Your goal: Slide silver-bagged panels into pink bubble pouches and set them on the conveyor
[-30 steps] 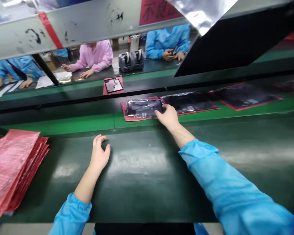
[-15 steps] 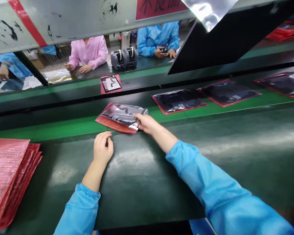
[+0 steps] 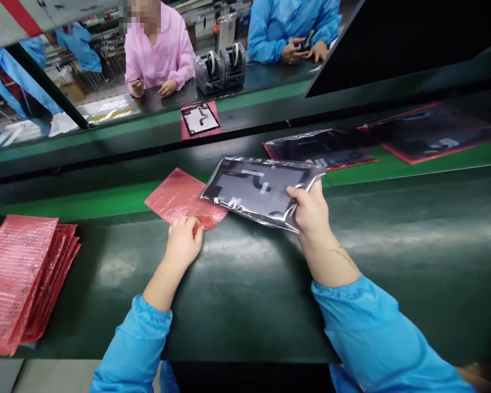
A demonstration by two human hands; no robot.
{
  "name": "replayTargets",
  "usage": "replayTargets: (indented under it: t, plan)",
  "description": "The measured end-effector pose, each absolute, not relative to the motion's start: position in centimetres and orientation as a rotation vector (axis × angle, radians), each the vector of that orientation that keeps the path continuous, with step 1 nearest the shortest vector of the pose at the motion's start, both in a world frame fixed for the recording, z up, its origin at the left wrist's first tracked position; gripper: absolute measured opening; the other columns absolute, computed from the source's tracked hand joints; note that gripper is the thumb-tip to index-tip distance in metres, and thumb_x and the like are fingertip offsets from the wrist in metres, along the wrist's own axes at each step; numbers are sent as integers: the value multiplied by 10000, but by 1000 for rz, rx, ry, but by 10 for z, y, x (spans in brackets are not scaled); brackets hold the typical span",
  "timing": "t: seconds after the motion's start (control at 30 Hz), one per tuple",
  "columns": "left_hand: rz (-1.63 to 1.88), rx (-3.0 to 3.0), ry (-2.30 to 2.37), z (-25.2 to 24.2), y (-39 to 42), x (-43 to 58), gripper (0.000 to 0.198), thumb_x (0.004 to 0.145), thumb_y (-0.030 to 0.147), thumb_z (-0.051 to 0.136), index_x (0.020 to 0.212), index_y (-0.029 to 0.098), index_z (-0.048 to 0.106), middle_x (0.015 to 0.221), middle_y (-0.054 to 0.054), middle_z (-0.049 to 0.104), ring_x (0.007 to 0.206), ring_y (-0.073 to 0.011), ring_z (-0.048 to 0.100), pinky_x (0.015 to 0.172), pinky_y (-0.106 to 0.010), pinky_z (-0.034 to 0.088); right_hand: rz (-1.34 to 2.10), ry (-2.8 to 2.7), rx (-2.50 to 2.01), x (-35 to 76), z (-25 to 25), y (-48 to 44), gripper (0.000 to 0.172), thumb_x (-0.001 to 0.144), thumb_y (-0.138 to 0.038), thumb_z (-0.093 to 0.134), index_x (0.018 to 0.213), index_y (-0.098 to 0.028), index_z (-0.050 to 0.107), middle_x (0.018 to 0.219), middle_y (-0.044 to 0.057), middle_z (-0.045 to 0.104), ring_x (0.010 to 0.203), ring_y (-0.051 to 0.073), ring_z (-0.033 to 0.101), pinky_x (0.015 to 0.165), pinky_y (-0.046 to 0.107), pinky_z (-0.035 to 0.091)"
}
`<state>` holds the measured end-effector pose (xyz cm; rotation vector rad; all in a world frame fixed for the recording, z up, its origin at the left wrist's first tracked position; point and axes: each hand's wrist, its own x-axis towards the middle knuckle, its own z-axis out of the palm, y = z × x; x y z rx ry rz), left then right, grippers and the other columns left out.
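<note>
My right hand (image 3: 313,210) grips the right end of a flat panel in a clear, shiny plastic bag (image 3: 257,188). It is raised and tilted, with dark strips and a grey face showing through the film. To its left lies a red bubble-wrap bag (image 3: 178,194), partly under the panel's left corner. My left hand (image 3: 185,240) is at the near edge of that bubble-wrap bag, its fingers curled and pinching the edge; the fingertips are partly hidden.
Several bagged panels on red wrap, one (image 3: 323,147) nearest, lie along the green strip at right. A stack of red bubble-wrap bags (image 3: 24,273) stands at left. Across the line are another panel (image 3: 200,119), tape dispensers (image 3: 221,71) and co-workers. A dark board (image 3: 393,43) overhangs upper right.
My right hand has lifted the bagged panel off the red bubble-wrap bag and drawn it right and nearer. My left hand has moved onto the bubble-wrap bag's edge. The view has shifted.
</note>
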<state>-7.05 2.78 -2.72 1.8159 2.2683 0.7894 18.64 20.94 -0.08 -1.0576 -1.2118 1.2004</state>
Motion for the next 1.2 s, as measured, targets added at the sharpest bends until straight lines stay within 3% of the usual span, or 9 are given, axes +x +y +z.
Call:
replayTargets:
  t: [0.13, 0.23, 0.33, 0.5, 0.63, 0.8, 0.93, 1.03, 1.2]
  plan:
    - [986, 1647, 2407, -24, 21, -118, 127, 994, 221, 527, 899, 220, 610, 924, -92, 661, 958, -281, 640, 963, -428, 521, 1459, -1175, -1019, 193, 4, 215, 589, 695, -408, 523, 1261, -304, 653, 1265, 32, 731, 1298, 354, 671, 1005, 541, 630]
    - [1011, 1554, 2525, -24, 17, -143, 128, 913, 157, 569, 812, 228, 534, 850, -72, 614, 897, -273, 624, 922, -416, 526, 1702, -1119, -973, 193, 7, 207, 533, 670, -378, 531, 1173, -277, 676, 1256, 60, 745, 1240, 389, 697, 1017, 614, 605]
    - [1065, 1493, 2566, -26, 17, -146, 175, 867, 152, 627, 798, 234, 489, 876, -66, 618, 890, -261, 616, 900, -397, 523, 1918, -992, -960, 182, 12, 189, 519, 624, -318, 563, 1132, -241, 638, 1253, 100, 751, 1208, 396, 707, 1026, 610, 591]
    - [1151, 1432, 2551, -27, 22, -134, 206, 971, 228, 588, 818, 239, 450, 860, -48, 604, 849, -227, 606, 839, -349, 505, 2127, -933, -915, 154, 14, 159, 538, 563, -255, 584, 1096, -254, 508, 1304, 84, 747, 1148, 366, 728, 966, 565, 613]
    - [1104, 1551, 2327, -30, 26, -133, 125, 917, 129, 569, 905, 232, 499, 1008, -59, 673, 971, -221, 653, 916, -339, 523, 1989, -1007, -948, 144, -1, 157, 547, 581, -275, 579, 1112, -266, 447, 1358, 58, 728, 1137, 326, 730, 916, 481, 630]
    - [1069, 1721, 2243, -28, 27, -135, 389, 746, 15, 575, 1078, 217, 596, 1220, -101, 665, 1205, -273, 619, 1107, -412, 487, 1626, -1073, -973, 141, -16, 155, 463, 646, -321, 553, 1072, -268, 379, 1451, 67, 680, 1200, 281, 708, 984, 420, 597]
    - [991, 1456, 2600, -17, 22, -133, 171, 784, 162, 697, 800, 233, 541, 923, -81, 631, 955, -289, 622, 948, -421, 508, 1534, -948, -952, 135, -18, 145, 436, 653, -290, 582, 1038, -260, 379, 1453, 94, 679, 1172, 274, 712, 980, 416, 588]
    - [760, 1271, 2595, -11, 19, -130, 302, 856, 239, 665, 665, 250, 432, 665, -31, 540, 702, -243, 577, 774, -363, 463, 1523, -864, -959, 134, -20, 143, 453, 641, -284, 601, 1045, -260, 397, 1400, 98, 709, 1125, 275, 722, 975, 425, 586]
    - [731, 1232, 2417, -13, 23, -108, 385, 899, 329, 663, 618, 245, 413, 624, -29, 592, 646, -208, 604, 675, -308, 427, 1451, -819, -967, 135, -24, 151, 460, 635, -282, 606, 1051, -258, 410, 1343, 99, 724, 1114, 258, 716, 1033, 418, 553]
